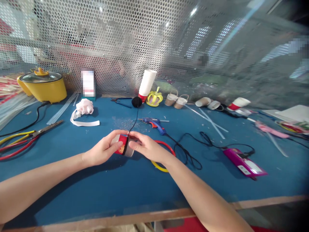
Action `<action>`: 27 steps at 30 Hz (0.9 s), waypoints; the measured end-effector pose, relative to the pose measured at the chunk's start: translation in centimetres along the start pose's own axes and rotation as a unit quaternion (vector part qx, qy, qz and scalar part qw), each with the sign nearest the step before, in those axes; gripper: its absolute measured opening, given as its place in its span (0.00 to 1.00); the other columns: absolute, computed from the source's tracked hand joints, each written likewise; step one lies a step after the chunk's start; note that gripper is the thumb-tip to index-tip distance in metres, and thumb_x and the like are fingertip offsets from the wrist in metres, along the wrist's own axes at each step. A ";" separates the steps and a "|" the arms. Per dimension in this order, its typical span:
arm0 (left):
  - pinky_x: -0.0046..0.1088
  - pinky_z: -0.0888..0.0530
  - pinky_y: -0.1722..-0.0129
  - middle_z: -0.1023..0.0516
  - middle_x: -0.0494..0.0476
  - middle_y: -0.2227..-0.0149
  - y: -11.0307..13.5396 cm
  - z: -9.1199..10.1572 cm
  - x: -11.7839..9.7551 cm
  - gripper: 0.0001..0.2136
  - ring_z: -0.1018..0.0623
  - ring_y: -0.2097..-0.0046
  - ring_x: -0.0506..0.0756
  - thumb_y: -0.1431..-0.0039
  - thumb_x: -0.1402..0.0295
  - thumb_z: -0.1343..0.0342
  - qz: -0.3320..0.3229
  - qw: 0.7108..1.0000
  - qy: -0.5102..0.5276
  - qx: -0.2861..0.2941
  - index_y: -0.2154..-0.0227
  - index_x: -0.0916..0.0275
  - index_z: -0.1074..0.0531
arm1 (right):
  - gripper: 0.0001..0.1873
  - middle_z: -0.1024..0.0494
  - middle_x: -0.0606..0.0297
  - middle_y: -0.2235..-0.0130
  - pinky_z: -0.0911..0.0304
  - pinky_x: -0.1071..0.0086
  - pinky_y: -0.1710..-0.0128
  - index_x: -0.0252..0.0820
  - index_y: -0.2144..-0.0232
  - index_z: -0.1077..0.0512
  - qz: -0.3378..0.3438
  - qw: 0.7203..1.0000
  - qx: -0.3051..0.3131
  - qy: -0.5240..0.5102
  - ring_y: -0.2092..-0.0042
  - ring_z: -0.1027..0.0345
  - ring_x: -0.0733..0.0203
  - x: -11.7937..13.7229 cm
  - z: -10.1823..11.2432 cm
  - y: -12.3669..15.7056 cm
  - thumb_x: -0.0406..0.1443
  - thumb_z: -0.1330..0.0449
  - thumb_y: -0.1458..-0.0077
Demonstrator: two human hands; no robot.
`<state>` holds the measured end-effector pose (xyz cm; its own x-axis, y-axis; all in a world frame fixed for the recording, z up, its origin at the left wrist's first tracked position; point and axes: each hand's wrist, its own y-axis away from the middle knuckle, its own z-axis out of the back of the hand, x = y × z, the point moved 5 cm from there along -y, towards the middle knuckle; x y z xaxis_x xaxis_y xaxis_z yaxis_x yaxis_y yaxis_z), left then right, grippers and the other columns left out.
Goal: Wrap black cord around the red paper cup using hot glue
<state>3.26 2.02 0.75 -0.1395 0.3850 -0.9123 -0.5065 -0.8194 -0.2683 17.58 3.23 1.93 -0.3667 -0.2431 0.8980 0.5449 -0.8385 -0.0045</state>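
Observation:
My left hand [103, 149] and my right hand [147, 147] meet over the middle of the blue table [96, 183]. Both are closed on a small paper cup [123, 145], red and white, lying on its side between them. A black string [135, 120] runs from the cup back to a black ball of yarn [136, 101]. My right hand's fingers pinch the string against the cup. A red and yellow ring [166, 145] lies under my right wrist.
A blue glue gun [154, 123] lies just behind the hands, its black cord looping right to a magenta power strip [244, 162]. Scissors [36, 131], white ribbon [83, 111], yellow pot [43, 85], stacked cups [147, 83], glue sticks [210, 120] surround. Perforated screen [154, 42] behind.

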 end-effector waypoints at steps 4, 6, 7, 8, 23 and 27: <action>0.26 0.30 0.64 0.27 0.57 0.63 0.2 -0.6 -0.4 0.16 0.28 0.66 0.50 0.39 0.66 0.58 -0.022 0.997 -0.044 0.053 0.49 0.63 0.40 | 0.28 0.28 0.54 0.54 0.41 0.62 0.51 0.37 0.56 0.32 -0.034 0.995 -0.026 -0.089 0.51 0.35 0.59 0.1 0.7 -1.0 0.52 0.57 0.43; 0.24 0.31 0.68 0.28 0.53 0.70 0.3 -0.8 -0.6 0.17 0.30 0.70 0.48 0.39 0.66 0.59 -0.022 0.994 -0.068 0.078 0.48 0.64 0.40 | 0.30 0.27 0.53 0.56 0.38 0.64 0.54 0.35 0.57 0.31 -0.059 0.990 -0.033 -0.128 0.54 0.33 0.60 0.2 0.9 -1.6 0.53 0.59 0.43; 0.23 0.32 0.69 0.29 0.51 0.72 0.3 -0.9 -0.6 0.17 0.31 0.72 0.48 0.39 0.66 0.59 -0.018 0.993 -0.081 0.083 0.48 0.64 0.40 | 0.31 0.27 0.52 0.57 0.37 0.65 0.55 0.34 0.58 0.31 -0.067 0.988 -0.033 -0.134 0.55 0.32 0.60 0.2 0.9 -2.0 0.53 0.59 0.44; 0.22 0.32 0.71 0.30 0.50 0.74 0.3 -0.9 -0.6 0.17 0.32 0.73 0.48 0.40 0.66 0.58 -0.011 0.992 -0.094 0.083 0.49 0.65 0.40 | 0.31 0.27 0.52 0.57 0.37 0.65 0.56 0.33 0.58 0.31 -0.071 0.988 -0.033 -0.133 0.56 0.32 0.60 0.4 1.0 -2.4 0.53 0.59 0.44; 0.21 0.33 0.76 0.28 0.48 0.78 0.3 -0.5 -0.6 0.14 0.30 0.77 0.48 0.39 0.63 0.60 0.026 0.978 -0.205 0.011 0.59 0.64 0.34 | 0.17 0.24 0.61 0.74 0.41 0.71 0.68 0.40 0.76 0.29 -0.130 0.906 -0.136 0.380 0.69 0.30 0.61 -0.4 6.8 -4.1 0.40 0.52 0.44; 0.21 0.33 0.76 0.28 0.49 0.78 0.2 -0.5 -0.8 0.13 0.29 0.76 0.48 0.39 0.63 0.60 0.029 0.975 -0.220 0.004 0.60 0.64 0.35 | 0.08 0.24 0.49 0.64 0.42 0.66 0.62 0.35 0.70 0.28 -0.217 0.853 -0.226 0.418 0.58 0.32 0.52 -3.1 11.7 -2.2 0.33 0.47 0.49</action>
<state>3.67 1.33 1.24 -0.5191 0.4847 -0.7040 -0.4931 -0.8426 -0.2166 26.36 11.52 4.35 -0.9721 0.0340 0.2320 -0.0562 -0.9944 -0.0897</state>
